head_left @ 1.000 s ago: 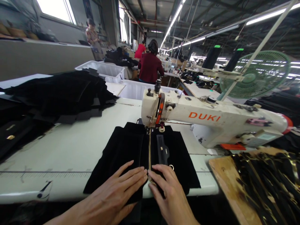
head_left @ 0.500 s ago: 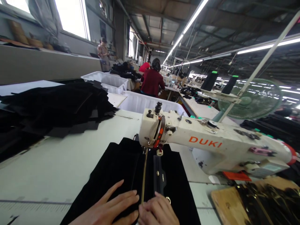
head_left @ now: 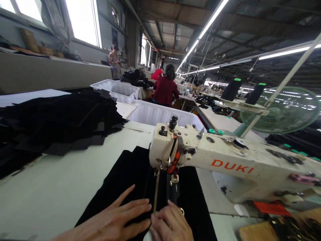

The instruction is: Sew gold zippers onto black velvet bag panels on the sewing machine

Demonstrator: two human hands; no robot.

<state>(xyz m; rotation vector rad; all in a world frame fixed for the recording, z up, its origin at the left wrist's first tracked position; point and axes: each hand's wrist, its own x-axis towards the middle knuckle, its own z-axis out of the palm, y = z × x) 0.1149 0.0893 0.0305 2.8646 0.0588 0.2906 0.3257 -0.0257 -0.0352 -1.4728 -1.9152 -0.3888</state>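
Observation:
A black fabric piece (head_left: 117, 187) lies under the head of a white sewing machine (head_left: 198, 154). Down its middle runs a narrow gold zipper (head_left: 156, 190), leading to the presser foot. My left hand (head_left: 117, 217) rests flat on the fabric left of the zipper, fingers spread. Just right of it, my right hand (head_left: 173, 221) is closed, its thumb and fingers pinching the zipper's near end. Beside that hand, a dark strip with gold fittings (head_left: 173, 190) and a gold ring (head_left: 182, 211) show on the fabric. A whitish bit at the bottom edge is mostly covered by my right hand.
Stacked black fabric pieces (head_left: 62, 120) lie on the table at left. White plastic bins (head_left: 160, 113) stand behind the machine. Thread cones (head_left: 232, 89) and a green fan (head_left: 281, 108) are at right, above a wooden board (head_left: 255, 231). People work farther back.
The fabric and zipper have slid forward under the machine head, and more of the dark strip is hidden. Both hands have stayed on the work. The view has shifted slightly.

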